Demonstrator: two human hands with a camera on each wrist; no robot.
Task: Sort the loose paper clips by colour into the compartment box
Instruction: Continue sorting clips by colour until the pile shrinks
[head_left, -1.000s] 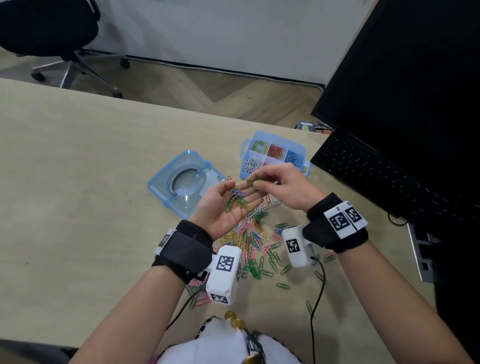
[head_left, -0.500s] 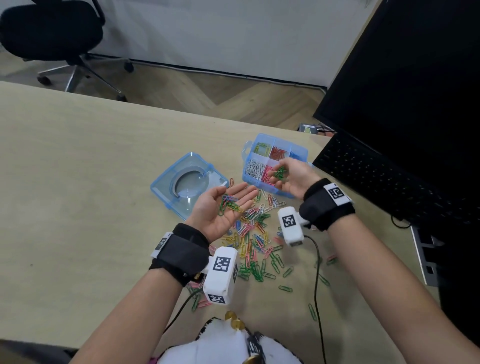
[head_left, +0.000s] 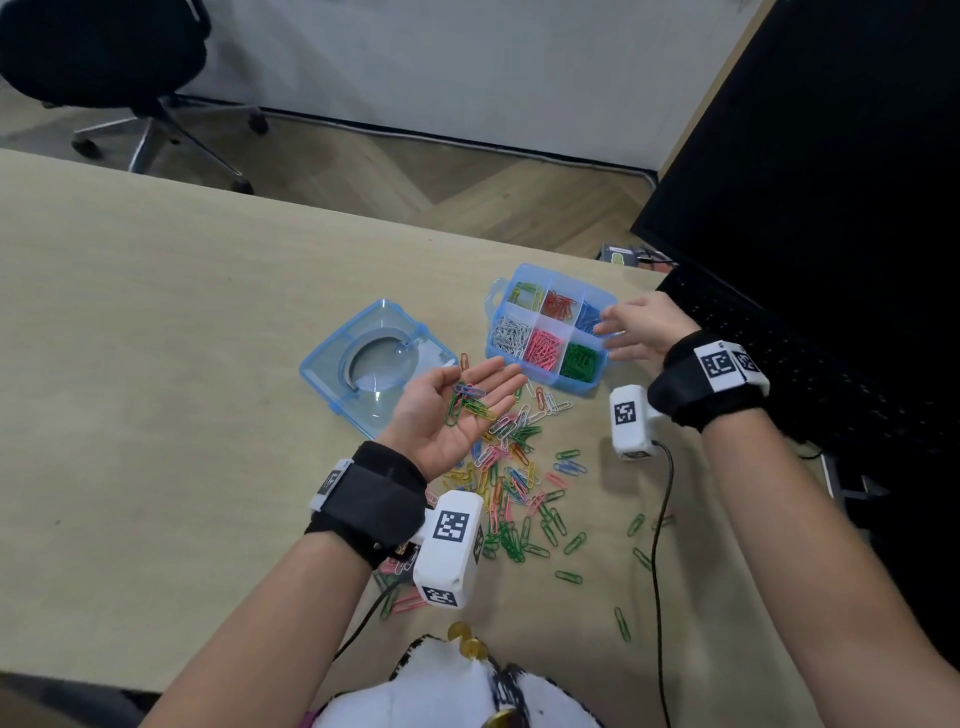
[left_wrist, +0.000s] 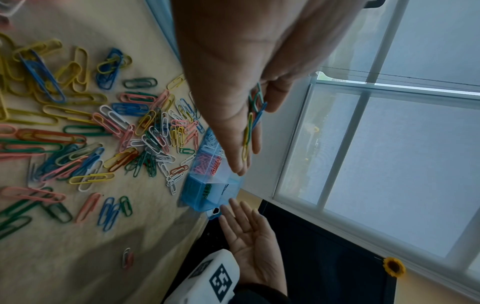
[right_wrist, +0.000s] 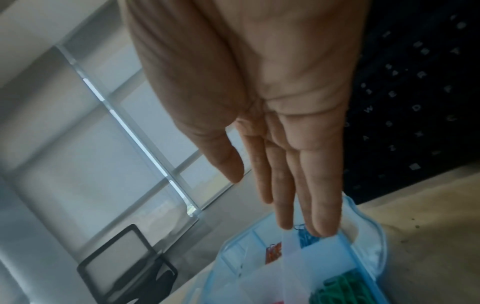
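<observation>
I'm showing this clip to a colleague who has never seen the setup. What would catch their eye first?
Probably the bright heap of loose paper clips strewn over the desk between the arms. Next, the blue compartment box behind it, its six cells already holding sorted colours, with the open right hand at its right edge. The left hand lies palm up, carrying a few clips.

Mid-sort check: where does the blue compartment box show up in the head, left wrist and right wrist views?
Head: compartment box at centre right on the desk, right hand at its right edge.
Left wrist: lower centre, beyond the left hand.
Right wrist: bottom right corner, under the fingertips.
Shared landmark: green clips compartment.
</observation>
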